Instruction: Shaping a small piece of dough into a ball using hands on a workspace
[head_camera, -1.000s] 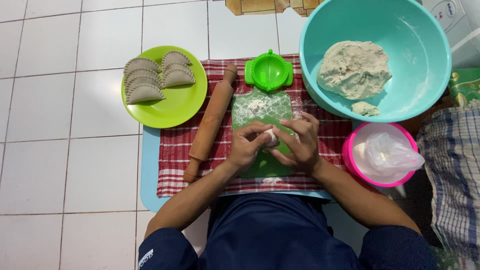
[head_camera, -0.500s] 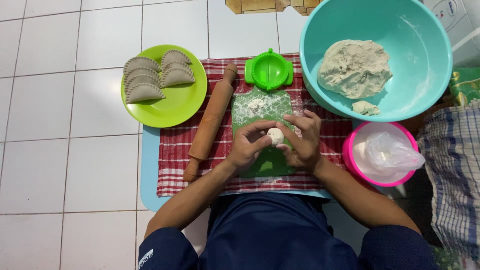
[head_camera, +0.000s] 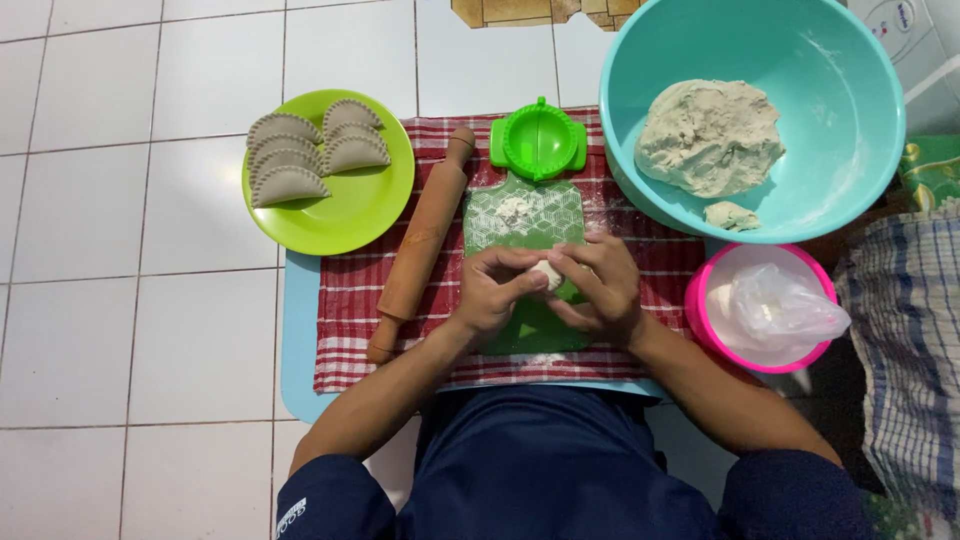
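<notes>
A small pale dough ball (head_camera: 547, 273) is pinched between my left hand (head_camera: 495, 293) and my right hand (head_camera: 598, 290), both closed around it just above a green flour-dusted cutting mat (head_camera: 525, 215). The mat lies on a red checked cloth (head_camera: 350, 300). Beyond the mat sits a green round dumpling press (head_camera: 538, 140), opened flat. A wooden rolling pin (head_camera: 420, 245) lies to the left of my hands.
A lime plate (head_camera: 355, 215) at the left holds several folded dumplings (head_camera: 295, 160). A big teal bowl (head_camera: 850, 120) at the right holds a dough mass (head_camera: 710, 135). A pink bowl (head_camera: 700, 310) with a plastic bag stands near my right arm. White floor tiles surround everything.
My fingers have shifted around the dough ball, which shows slightly more between them. Both hands stay over the mat.
</notes>
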